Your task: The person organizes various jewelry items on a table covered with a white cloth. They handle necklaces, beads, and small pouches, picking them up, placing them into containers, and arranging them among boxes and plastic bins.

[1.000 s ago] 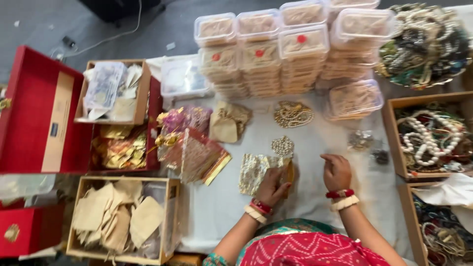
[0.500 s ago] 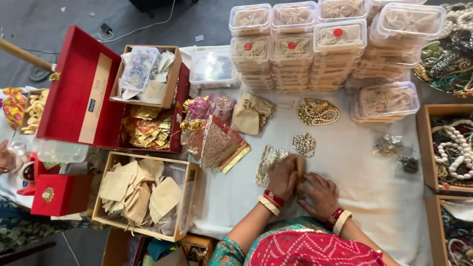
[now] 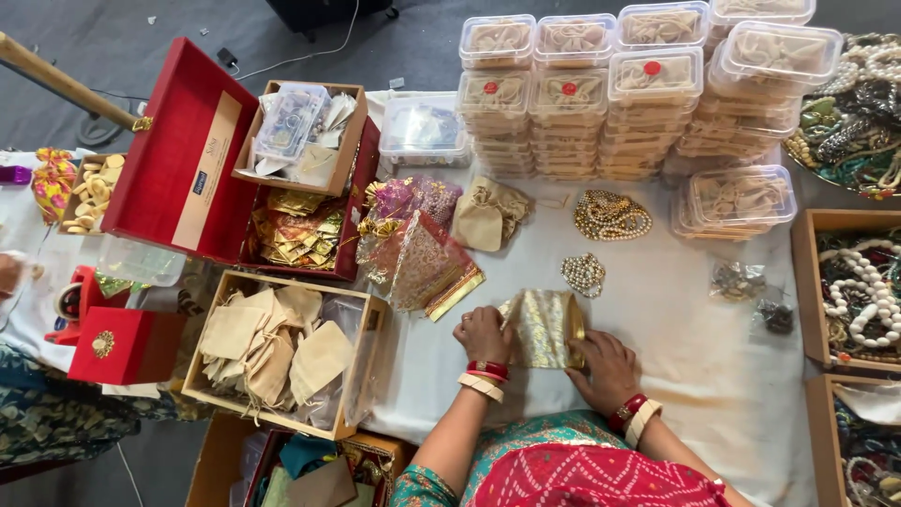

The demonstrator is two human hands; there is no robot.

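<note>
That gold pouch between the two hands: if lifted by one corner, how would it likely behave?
The gold pouch looks like thin shiny fabric lying flat on the white tablecloth, so it would probably droop. It seems light, likely sliding if pushed. The left hand and right hand press its edges, which suggests it shifts easily.

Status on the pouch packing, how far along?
Done: stacks of lidded clear containers with cloth pouches inside fill the table's back. In hand: left hand and right hand both hold a gold brocade pouch flat on the white cloth. Left: two pearl jewellery pieces lie loose; beige pouches sit unused in a wooden box.
</note>
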